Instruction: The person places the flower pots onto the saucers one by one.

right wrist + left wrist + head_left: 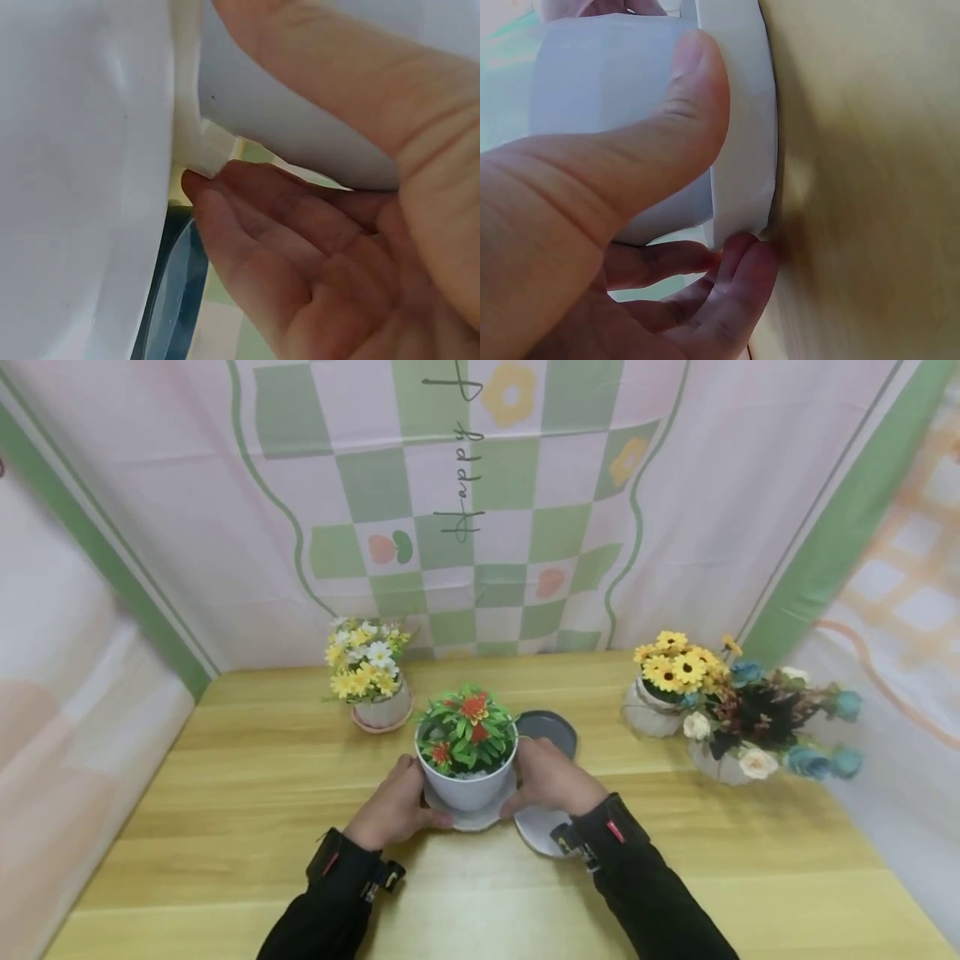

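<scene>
A white flowerpot [467, 792] with a green plant bearing red-orange flowers [476, 705] stands on a white saucer [474, 821] at mid-table. My left hand [392, 807] grips the saucer from the left. In the left wrist view its thumb lies across the saucer's rim [742, 112], with the fingertips at the edge near the wood. From the right, my right hand [557, 779] holds the saucer, thumb in front and fingers behind. The right wrist view shows those fingertips [214, 180] right at the saucer's edge.
Right of the pot lie a pale saucer [536, 835] and a dark grey saucer [547, 727], both partly behind my right hand. Pots of yellow-white daisies [367, 664], yellow flowers [678, 668] and blue-cream roses [772, 727] stand farther back. A printed curtain [480, 527] closes off the back.
</scene>
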Motion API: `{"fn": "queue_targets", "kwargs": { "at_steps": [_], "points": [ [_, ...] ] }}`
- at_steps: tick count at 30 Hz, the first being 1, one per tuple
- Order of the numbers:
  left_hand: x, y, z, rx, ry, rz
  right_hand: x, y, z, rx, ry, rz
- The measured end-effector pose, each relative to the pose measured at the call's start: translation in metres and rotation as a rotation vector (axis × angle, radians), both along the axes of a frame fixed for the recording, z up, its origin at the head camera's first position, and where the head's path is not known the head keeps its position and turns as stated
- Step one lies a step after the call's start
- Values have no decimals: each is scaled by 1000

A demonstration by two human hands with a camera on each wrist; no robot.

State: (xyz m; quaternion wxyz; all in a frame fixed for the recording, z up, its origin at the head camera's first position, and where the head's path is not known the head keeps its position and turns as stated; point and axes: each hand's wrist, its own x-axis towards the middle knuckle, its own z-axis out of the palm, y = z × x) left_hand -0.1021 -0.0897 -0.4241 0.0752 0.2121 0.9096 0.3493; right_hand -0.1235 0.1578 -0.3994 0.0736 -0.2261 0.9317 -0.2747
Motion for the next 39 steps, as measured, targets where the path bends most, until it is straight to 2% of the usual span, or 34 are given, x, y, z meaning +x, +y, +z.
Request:
{"fn": "queue_targets", "kwargs": {
  "at_steps": [5,8,12,18,22,26,31,36,39],
  "points": [
    [-7,-3,2,-17,8,15,-9,-4,0,8,-4,-3],
    [-16,-3,1,-6,21,19,-15,-6,0,18,-5,-26],
    [-29,-3,-1,79,50,12,-24,-9,-1,17,21,-32],
    [-44,-4,-4,156,82,12,-42,-11,-4,37,95,35],
    [-53,-5,-4,175,94,20,-55,-11,-4,46,99,69],
    [-61,-5,-6,171,77,89,-66,-13,0,53,103,68],
    [-69,-4,-6,149,45,203,-78,-18,3,73,75,14],
    [-80,-1,-1,111,1,287,-88,-25,3,96,46,-49],
    [-85,2,2,90,32,337,-93,-29,2,101,40,-83]
  ]
}}
